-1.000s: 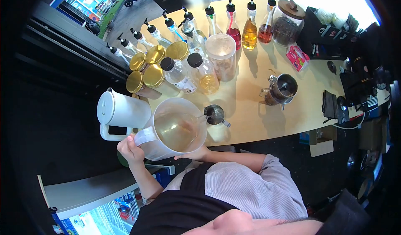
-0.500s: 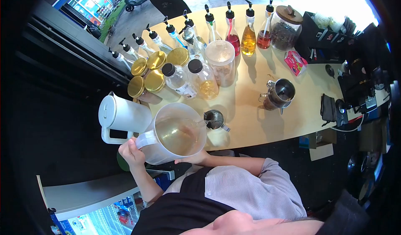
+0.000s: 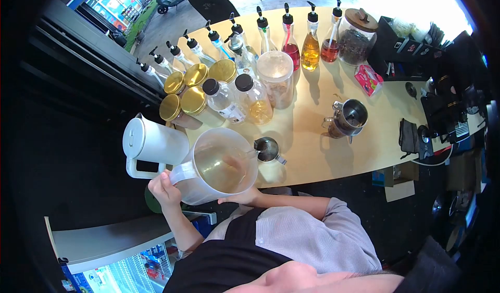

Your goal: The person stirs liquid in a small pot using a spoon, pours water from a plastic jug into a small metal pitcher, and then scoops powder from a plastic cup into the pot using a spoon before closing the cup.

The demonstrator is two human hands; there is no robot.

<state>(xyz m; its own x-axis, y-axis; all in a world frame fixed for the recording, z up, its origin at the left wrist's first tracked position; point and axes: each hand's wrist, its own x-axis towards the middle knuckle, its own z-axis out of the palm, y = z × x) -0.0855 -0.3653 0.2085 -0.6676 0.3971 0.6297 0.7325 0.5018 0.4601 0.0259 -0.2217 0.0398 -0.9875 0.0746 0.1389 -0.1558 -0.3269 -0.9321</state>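
Observation:
My left hand (image 3: 165,188) is closed round the handle of a large translucent plastic pitcher (image 3: 204,190) with pale yellowish liquid in it. The pitcher is tilted to the right. Under its near side, my right hand (image 3: 249,196) supports it, most of the fingers hidden beneath. Its spout meets the rim of a small metal cup (image 3: 269,149) on the table, where a clear trickle seems to run in. Close by on the left stands a white lidded jug (image 3: 156,144), apart from my left hand.
On the wooden table (image 3: 312,163) stand several pump bottles (image 3: 310,51), gold-lidded jars (image 3: 194,100), two black-capped bottles (image 3: 253,105) and a tall clear canister (image 3: 276,79). Rightward are a metal drip filter on a glass cup (image 3: 350,117), a pink packet (image 3: 369,79) and a wooden-lidded jar (image 3: 357,40).
Almost nothing differs. Both hands keep their hold on the tilted pitcher, its spout still at the metal cup; the whole view has shifted very slightly.

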